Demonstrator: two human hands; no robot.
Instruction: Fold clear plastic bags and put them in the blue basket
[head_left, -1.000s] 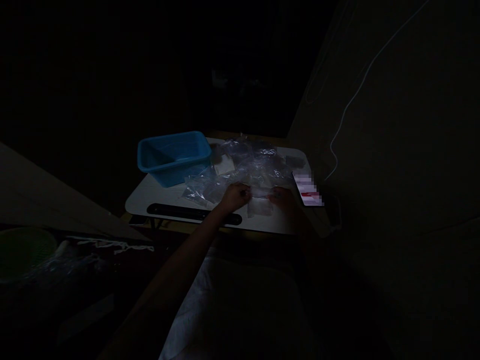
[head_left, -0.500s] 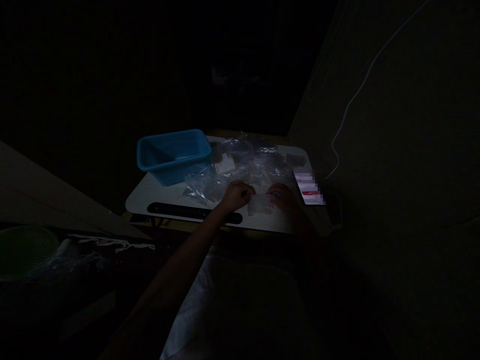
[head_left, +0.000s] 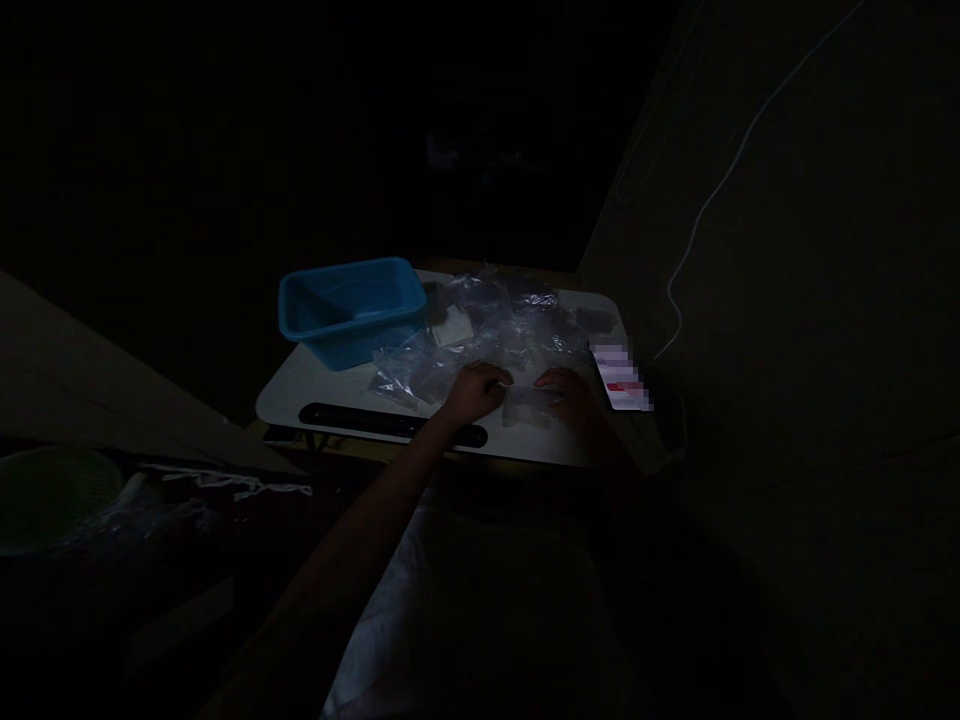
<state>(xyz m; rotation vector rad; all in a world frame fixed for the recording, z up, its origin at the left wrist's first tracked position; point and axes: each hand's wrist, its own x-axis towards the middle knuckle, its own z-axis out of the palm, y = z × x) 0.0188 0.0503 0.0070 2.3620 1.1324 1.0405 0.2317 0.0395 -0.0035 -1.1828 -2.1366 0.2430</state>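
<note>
Between my two hands, close to the table's front edge, is a small clear plastic bag [head_left: 527,408]. My left hand [head_left: 478,390] pinches its upper left side, fingers curled. At the upper right side my right hand [head_left: 564,391] grips it too, its fingers bent inward and partly lost in shadow. Just behind the hands lies a heap of crumpled clear plastic bags [head_left: 517,320]. A white folded piece [head_left: 453,326], perhaps paper or cloth, rests among them. The room is very dark, so fine detail is hard to make out.
A blue plastic basin [head_left: 352,315] stands on the left of the white table [head_left: 281,390]. A lit phone [head_left: 621,378] lies at the right edge. A black slotted strip [head_left: 360,418] runs along the front. A white cable [head_left: 712,195] hangs along the right wall.
Both hands stay at the small bag, with only slight finger movement. The whole view has shifted a little; the other things on the table keep their places.
</note>
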